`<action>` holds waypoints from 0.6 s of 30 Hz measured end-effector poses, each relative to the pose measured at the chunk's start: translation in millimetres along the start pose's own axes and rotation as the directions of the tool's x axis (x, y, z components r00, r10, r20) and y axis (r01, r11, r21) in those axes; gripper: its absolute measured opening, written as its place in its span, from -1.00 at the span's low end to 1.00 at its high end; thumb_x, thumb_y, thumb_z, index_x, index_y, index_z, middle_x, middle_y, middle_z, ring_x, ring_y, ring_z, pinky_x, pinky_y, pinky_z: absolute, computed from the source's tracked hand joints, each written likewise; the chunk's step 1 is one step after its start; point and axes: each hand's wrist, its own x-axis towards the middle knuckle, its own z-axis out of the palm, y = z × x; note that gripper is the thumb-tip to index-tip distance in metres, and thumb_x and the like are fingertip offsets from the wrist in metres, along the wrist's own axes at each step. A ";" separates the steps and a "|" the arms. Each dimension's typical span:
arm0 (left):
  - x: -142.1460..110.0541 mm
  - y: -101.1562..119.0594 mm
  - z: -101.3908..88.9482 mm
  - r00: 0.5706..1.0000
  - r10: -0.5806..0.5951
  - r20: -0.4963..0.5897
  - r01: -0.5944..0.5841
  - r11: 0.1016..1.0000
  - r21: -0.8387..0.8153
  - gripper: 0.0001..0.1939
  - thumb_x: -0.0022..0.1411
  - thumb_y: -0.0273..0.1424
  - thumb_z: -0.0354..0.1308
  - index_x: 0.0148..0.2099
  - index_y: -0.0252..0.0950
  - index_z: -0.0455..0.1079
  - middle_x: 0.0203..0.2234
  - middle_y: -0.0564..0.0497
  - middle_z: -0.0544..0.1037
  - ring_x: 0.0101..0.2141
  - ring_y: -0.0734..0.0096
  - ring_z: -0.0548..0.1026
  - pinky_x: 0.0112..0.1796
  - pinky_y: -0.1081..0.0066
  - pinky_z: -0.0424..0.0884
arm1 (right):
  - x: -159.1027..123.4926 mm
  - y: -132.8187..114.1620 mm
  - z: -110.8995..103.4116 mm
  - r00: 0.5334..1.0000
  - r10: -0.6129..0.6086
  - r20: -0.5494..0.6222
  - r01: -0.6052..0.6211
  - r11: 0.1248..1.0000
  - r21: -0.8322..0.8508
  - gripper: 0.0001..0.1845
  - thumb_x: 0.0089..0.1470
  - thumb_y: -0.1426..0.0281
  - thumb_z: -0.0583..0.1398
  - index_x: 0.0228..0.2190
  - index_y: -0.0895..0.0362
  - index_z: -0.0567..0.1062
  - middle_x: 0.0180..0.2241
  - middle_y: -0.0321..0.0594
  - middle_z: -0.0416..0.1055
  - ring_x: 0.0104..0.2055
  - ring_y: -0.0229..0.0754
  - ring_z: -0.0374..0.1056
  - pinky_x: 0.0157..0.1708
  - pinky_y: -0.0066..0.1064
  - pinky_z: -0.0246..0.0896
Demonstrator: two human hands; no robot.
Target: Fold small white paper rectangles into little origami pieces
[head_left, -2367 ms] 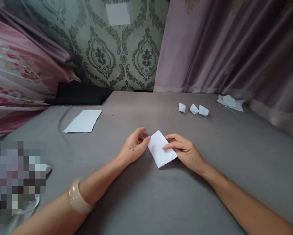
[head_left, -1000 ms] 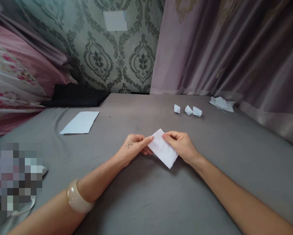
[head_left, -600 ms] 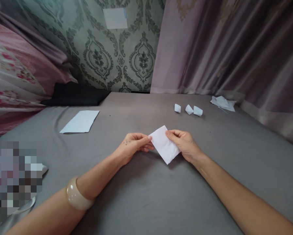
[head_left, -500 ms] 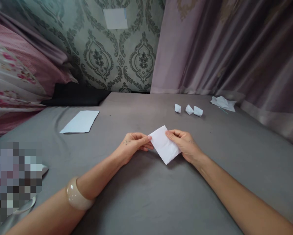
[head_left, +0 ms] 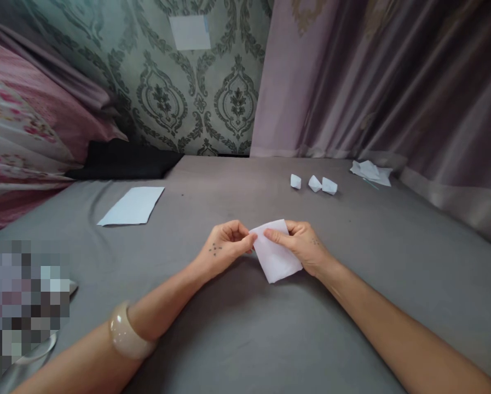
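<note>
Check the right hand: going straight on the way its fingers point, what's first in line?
The folded white paper: the right hand's fingertips already press on it. Just beyond is the left hand, though depth is hard to judge from this view.

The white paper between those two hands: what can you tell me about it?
The white paper is a small, matt, roughly rectangular piece, apparently folded, with no markings visible. It sits tilted, its upper edge gripped between the left hand and the right hand, its lower corner pointing toward the grey cloth below.
</note>
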 end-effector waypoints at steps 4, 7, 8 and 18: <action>-2.8 2.8 7.4 0.998 -0.057 0.011 0.058 0.986 -0.155 -0.68 0.08 -0.20 0.26 -0.38 -0.34 0.28 -0.56 0.06 0.51 -0.53 0.51 0.47 -0.44 0.48 0.43 | -0.8 4.3 9.0 0.998 0.023 -0.053 -0.013 0.983 0.182 -0.65 -0.24 0.18 0.39 -0.39 0.13 0.60 -0.42 -0.19 0.56 -0.45 -0.20 0.42 -0.43 -0.37 0.32; -5.3 4.2 10.6 0.992 -0.093 0.082 0.105 0.982 -0.159 -0.67 0.14 -0.17 0.19 -0.25 -0.37 0.36 -0.48 -0.01 0.54 -0.47 0.45 0.50 -0.39 0.43 0.44 | -1.1 6.5 14.2 0.994 0.048 -0.097 -0.014 0.945 0.326 -0.64 -0.27 0.19 0.41 -0.40 0.13 0.59 -0.42 -0.21 0.56 -0.43 -0.21 0.42 -0.36 -0.34 0.34; -5.8 4.5 10.8 0.992 -0.086 0.089 0.098 0.985 -0.139 -0.66 0.15 -0.16 0.18 -0.25 -0.39 0.39 -0.48 -0.02 0.54 -0.46 0.44 0.50 -0.37 0.43 0.44 | -1.1 6.3 14.3 0.994 0.061 -0.092 -0.024 0.936 0.352 -0.65 -0.27 0.20 0.41 -0.40 0.13 0.59 -0.43 -0.22 0.56 -0.43 -0.22 0.42 -0.34 -0.33 0.34; -7.7 5.5 3.7 0.968 -0.026 0.250 -0.013 0.988 0.154 -0.66 0.22 -0.17 0.09 -0.31 -0.37 0.47 -0.51 0.03 0.49 -0.49 0.50 0.37 -0.45 0.51 0.25 | -5.4 -21.9 -2.1 0.991 -0.075 0.111 0.093 0.981 -0.170 -0.72 -0.08 0.14 0.28 -0.41 0.09 0.62 -0.40 -0.23 0.55 -0.36 -0.20 0.41 -0.33 -0.40 0.26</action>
